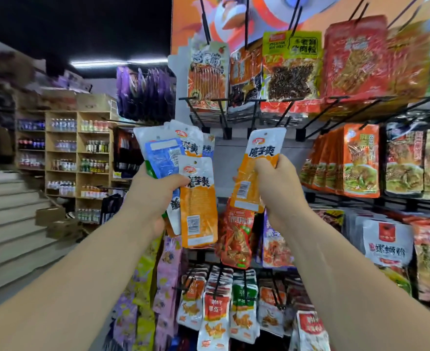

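Far left: stairs [6, 211] and wooden shelves of bottles [64, 153] stand well behind the work.
Left hand [155, 188]: fingers are curled tight round a fanned bunch of packets [168, 153], gripping the lower halves so the punched tops point up, free to be picked off. It looks like the supply.
Bunch's place: in the air before the left edge of the rack [229, 153], on no hook. Blue, white and orange packets overlap, and the front orange one sits lowest.
Rack middle: a bare grey panel, with black hooks [224, 117] jutting out just above both hands.
Single orange packet [262, 158]: upright with its hang-hole at the top, just below those hooks, probably raised for threading onto one.
Right hand [274, 183]: fingers and thumb are wrapped round the packet's middle, leaving the hole clear.
Right edge of the rack: full rows of hanging packs [358, 163], red and orange.
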A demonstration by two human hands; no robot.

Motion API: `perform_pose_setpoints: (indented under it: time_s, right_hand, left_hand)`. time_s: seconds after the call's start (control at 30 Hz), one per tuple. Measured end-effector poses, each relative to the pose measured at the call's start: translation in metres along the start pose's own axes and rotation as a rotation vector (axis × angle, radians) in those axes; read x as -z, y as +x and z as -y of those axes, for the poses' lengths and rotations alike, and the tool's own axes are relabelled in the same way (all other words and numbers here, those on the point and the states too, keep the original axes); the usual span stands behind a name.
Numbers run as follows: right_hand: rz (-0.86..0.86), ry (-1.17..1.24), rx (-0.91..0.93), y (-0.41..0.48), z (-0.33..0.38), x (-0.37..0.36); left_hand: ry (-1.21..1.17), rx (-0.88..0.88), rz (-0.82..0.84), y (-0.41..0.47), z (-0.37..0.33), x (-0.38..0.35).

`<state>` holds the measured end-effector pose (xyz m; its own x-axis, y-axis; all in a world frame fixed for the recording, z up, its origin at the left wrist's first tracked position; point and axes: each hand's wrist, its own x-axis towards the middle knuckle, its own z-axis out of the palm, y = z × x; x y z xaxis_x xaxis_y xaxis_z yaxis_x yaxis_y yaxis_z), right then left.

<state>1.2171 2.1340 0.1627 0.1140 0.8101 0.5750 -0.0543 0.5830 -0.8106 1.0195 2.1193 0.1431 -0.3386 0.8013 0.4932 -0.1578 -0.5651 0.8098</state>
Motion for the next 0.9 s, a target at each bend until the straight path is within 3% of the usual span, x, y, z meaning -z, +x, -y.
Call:
perform_pose_setpoints:
  time_s: [0.33,0.6,0.9]
  right_hand:
    - [0.014,-0.296,-0.014,0.047,0.030,-0.037]
    - [-0.143,-0.518,0.036,0.085,0.023,-0.055]
    - [-0.178,-0.445,0.137,0.116,0.003,-0.064]
  left_hand:
    - [-0.078,-0.001,0.010,0.020,-0.010,0.014]
    - [-0.068,0.010,0.069,0.037,-0.002,0.025]
    - [-0.060,0.039,0.081,0.061,0.014,0.026]
